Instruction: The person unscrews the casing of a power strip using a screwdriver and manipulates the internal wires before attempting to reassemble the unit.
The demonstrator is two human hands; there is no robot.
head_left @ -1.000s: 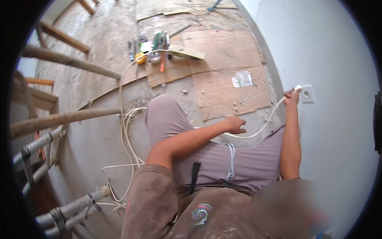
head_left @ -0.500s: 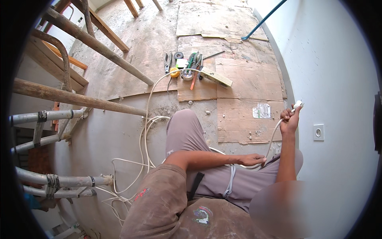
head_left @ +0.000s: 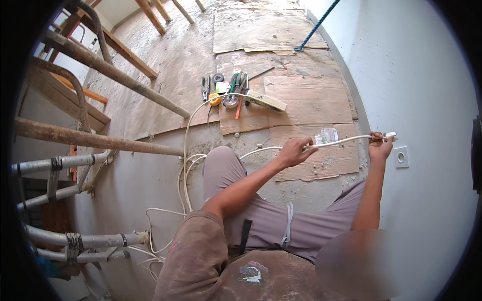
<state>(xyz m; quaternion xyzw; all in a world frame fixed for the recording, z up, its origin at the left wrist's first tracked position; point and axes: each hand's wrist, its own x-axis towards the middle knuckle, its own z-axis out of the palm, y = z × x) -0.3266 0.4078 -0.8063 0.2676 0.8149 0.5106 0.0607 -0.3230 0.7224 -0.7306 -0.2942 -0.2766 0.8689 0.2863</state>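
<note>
My right hand (head_left: 380,146) is closed round a white power plug (head_left: 391,136), close to the wall and just above a white wall socket (head_left: 401,157). From the plug a white cable (head_left: 346,141) runs left to my left hand (head_left: 297,152), whose fingers pinch it. Beyond that hand the cable passes behind my raised knee and lies in loose loops (head_left: 182,175) on the floor at the left. One stretch of it curves up to a long cream power strip (head_left: 266,101) on the cardboard.
Flattened cardboard (head_left: 311,100) covers the floor ahead. Pliers (head_left: 206,89), black tape (head_left: 218,78), a yellow tape measure (head_left: 215,99) and several other tools lie beside the strip. Wooden poles (head_left: 100,136) and metal scaffold tubes (head_left: 90,240) stand at left. A blue rod (head_left: 316,25) leans on the wall.
My left hand has risen from my lap to above the cardboard, drawing the cable nearly straight. My right hand has moved slightly right and down with the plug, closer to the socket.
</note>
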